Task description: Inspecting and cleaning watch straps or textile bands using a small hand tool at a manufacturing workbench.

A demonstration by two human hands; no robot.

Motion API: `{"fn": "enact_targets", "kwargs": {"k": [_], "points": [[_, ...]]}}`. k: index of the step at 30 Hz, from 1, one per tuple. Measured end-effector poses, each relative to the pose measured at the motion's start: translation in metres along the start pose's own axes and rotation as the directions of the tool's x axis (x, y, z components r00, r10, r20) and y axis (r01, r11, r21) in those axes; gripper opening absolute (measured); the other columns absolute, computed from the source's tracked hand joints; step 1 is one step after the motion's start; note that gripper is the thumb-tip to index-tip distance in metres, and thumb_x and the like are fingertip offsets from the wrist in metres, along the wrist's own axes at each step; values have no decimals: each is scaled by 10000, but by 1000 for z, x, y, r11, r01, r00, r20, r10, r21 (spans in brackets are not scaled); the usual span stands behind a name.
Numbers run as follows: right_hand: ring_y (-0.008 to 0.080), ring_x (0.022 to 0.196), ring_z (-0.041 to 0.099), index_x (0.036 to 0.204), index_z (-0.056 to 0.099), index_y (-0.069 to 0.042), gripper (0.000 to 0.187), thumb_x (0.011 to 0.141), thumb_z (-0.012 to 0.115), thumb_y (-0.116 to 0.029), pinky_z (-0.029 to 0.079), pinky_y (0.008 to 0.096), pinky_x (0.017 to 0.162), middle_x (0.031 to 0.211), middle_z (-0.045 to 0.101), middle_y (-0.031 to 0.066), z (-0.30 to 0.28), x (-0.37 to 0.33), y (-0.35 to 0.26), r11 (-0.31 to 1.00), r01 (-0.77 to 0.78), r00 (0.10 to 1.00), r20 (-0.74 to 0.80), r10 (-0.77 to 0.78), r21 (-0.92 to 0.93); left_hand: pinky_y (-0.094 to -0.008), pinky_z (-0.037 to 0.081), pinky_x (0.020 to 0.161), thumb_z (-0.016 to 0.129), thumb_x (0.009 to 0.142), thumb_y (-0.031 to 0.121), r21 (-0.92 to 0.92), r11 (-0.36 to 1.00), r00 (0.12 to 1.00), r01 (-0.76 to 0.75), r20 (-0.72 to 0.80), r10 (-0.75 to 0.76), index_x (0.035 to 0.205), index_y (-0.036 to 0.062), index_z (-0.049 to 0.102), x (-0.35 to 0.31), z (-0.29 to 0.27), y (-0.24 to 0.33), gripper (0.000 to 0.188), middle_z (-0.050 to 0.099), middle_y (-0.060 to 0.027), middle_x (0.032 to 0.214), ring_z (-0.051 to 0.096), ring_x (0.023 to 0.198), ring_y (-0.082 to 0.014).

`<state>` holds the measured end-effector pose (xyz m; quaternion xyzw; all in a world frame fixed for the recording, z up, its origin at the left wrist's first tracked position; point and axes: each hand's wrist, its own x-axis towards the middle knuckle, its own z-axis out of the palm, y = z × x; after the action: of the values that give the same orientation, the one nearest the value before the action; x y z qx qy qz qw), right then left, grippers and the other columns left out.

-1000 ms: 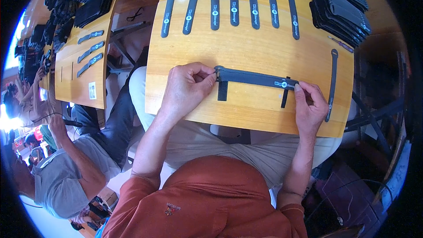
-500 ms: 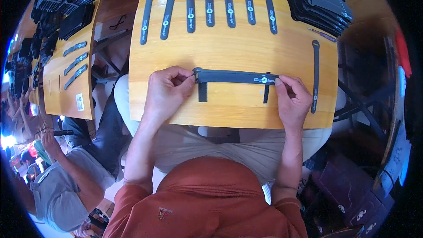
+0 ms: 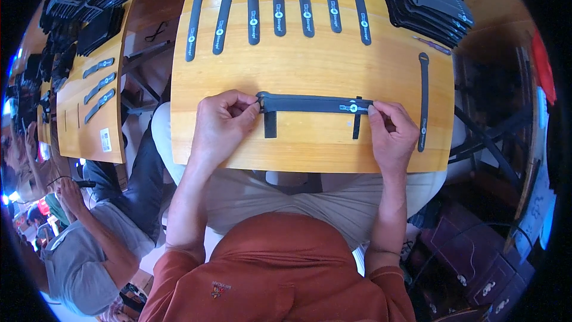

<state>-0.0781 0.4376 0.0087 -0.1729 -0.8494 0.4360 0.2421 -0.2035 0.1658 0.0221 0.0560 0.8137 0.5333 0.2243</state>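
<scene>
A dark grey strap (image 3: 307,104) with a round pale logo lies crosswise on the wooden table, a second strap layer showing along its upper edge. My left hand (image 3: 221,122) pinches its looped left end between thumb and fingers. At the other end, my right hand (image 3: 392,132) grips the rounded tip the same way. Below the strap, two black strips run toward me: a wider left strip (image 3: 270,125) and a narrower right strip (image 3: 356,126). The strap crosses over both of them.
Several grey straps (image 3: 279,6) lie in a row at the far side; one more strap (image 3: 423,101) rests by the right edge. A strap stack (image 3: 428,9) and a screwdriver (image 3: 432,45) sit far right. Leftward, another table (image 3: 89,137) holds straps and piles beside a seated person (image 3: 95,250).
Both hands keep their pinch on the strap, with almost no movement. The whole view has shifted slightly, and the person on the left has moved a hand a little.
</scene>
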Motion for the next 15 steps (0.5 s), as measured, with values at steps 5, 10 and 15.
{"fn": "enact_targets", "kwargs": {"k": [5,10,15], "points": [[146,686,659,958,712,29,89,870,724,26,508,263,602,850,705,112,0,0,-1,1000,-4,1000,8,4,-27,-211,472,564,710,913,24,-4,999,999,35,2,-35,959,-60,732,-1,0,6,99,675,-15,709,578,616,-43],[155,688,660,947,708,27,83,866,725,30,509,265,605,841,700,115,0,0,-1,999,11,1000,8,-11,-37,-210,472,565,706,917,27,16,1000,1000,6,0,-6,956,-59,732,-1,-1,5,98,675,-12,705,577,614,-42],[171,681,660,935,706,24,79,860,725,38,508,271,603,828,692,120,1,0,-1,998,46,999,0,-47,-51,-212,476,572,710,912,28,3,999,999,33,-10,-33,951,-57,732,-1,0,4,96,681,-11,724,581,629,-39]]}}
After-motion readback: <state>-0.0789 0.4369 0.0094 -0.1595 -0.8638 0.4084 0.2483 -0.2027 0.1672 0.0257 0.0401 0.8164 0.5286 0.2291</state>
